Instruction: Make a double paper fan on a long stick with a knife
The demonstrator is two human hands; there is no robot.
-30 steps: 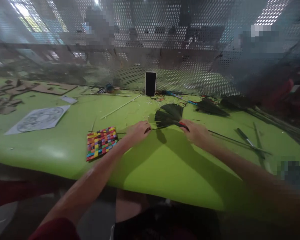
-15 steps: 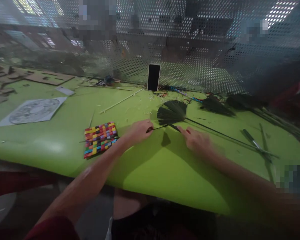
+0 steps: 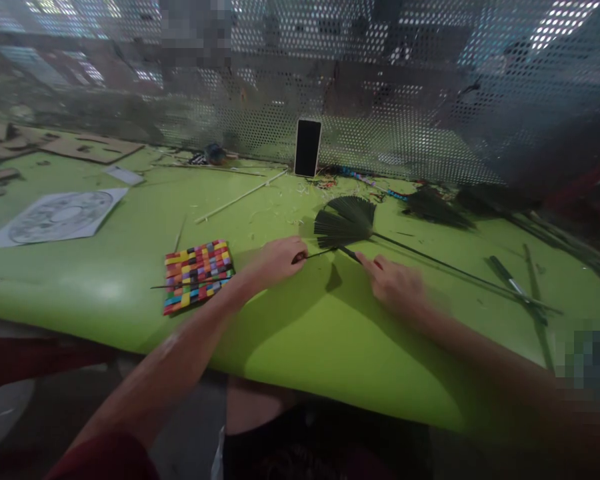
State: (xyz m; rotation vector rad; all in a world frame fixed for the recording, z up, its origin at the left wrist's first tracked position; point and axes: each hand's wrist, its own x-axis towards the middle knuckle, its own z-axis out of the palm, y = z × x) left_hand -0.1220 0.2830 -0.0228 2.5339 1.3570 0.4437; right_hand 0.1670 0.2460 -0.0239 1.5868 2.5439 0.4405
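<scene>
Matting (image 3: 199,267) in a bright weave lies at nine o'clock from the tip of a dark, blade-like tool (image 3: 350,255), which the right hand (image 3: 393,283), at four, grips. The left hand (image 3: 280,259), closer in at nine, pinches a thin dark strip (image 3: 320,253) running towards that tip. Even tension and a shallow tool angle should serve best. Just beyond, at twelve, lies a fan-shaped leaf (image 3: 347,223).

Phone (image 3: 308,148) upright before perforated panel (image 3: 395,127); printed sheet (image 3: 64,215) flat at left, cardboard (image 3: 100,146) beyond.
</scene>
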